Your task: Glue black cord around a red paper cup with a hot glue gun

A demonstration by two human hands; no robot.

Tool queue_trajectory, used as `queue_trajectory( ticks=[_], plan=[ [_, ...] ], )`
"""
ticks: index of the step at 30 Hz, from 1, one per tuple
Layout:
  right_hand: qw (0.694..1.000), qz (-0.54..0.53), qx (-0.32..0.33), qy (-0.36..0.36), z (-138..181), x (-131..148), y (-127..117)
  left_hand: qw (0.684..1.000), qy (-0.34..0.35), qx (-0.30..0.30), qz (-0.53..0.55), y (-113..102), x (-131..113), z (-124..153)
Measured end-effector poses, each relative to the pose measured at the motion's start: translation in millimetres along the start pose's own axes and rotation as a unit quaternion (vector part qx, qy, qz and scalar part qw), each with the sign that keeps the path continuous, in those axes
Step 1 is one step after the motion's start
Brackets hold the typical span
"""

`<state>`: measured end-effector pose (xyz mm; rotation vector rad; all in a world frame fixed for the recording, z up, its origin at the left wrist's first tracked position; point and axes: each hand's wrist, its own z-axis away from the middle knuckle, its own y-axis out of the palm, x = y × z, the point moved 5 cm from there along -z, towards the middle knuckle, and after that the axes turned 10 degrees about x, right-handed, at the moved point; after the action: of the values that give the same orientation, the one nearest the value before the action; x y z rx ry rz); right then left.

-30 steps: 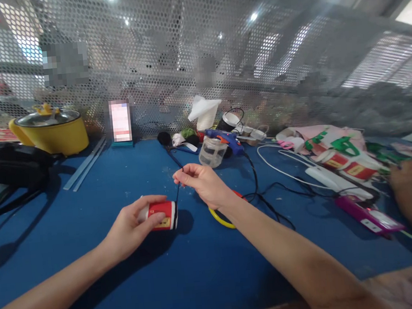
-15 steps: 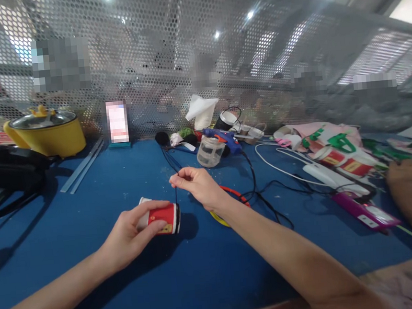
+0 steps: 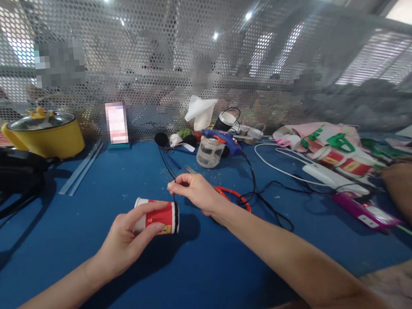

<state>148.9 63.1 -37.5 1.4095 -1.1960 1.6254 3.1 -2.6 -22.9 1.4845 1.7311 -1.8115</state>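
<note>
A red and white paper cup (image 3: 161,217) lies on its side in my left hand (image 3: 129,233), the fingers above and the thumb along its near side. Black yarn (image 3: 174,198) is wound around the cup's right end. From there the strand rises to my right hand (image 3: 191,190), pinched between thumb and fingertips. Beyond the hand it runs back to a black yarn ball (image 3: 161,139) at the rear of the blue table (image 3: 101,240). Scissors with a red-orange handle (image 3: 233,192) lie partly hidden under my right wrist.
Behind stand a clear plastic jar (image 3: 210,152), a blue glue gun (image 3: 226,138) and a phone on a stand (image 3: 117,126). At left is a yellow pot (image 3: 48,139). Cables, a purple power strip (image 3: 364,212) and another person's hand (image 3: 403,180) are at right.
My right hand has dropped slightly toward the cup, drawing the strand lower. The cup, still in my left hand, has turned a little. The other person's hand has shifted slightly.
</note>
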Motion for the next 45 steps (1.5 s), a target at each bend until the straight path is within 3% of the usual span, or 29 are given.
queue_trajectory(
  ticks=[5, 16, 26, 45],
  plan=[
    [1.000, -0.015, 0.017, 0.011, 1, -2, 5, 1.000, 0.027, -0.007, -0.010, -1, -1, 0],
    [0.999, -0.039, 0.019, 0.029, 2, -4, 9, 0.999, 0.007, -0.026, 0.024, -3, 0, 0],
    [0.999, -0.020, 0.035, 0.028, -2, -14, 14, 0.987, -0.038, -0.071, 0.136, -5, 7, -1],
    [0.999, 0.014, 0.040, 0.035, -1, -18, 16, 0.979, -0.055, -0.068, 0.182, -2, 10, -2]
  ],
)
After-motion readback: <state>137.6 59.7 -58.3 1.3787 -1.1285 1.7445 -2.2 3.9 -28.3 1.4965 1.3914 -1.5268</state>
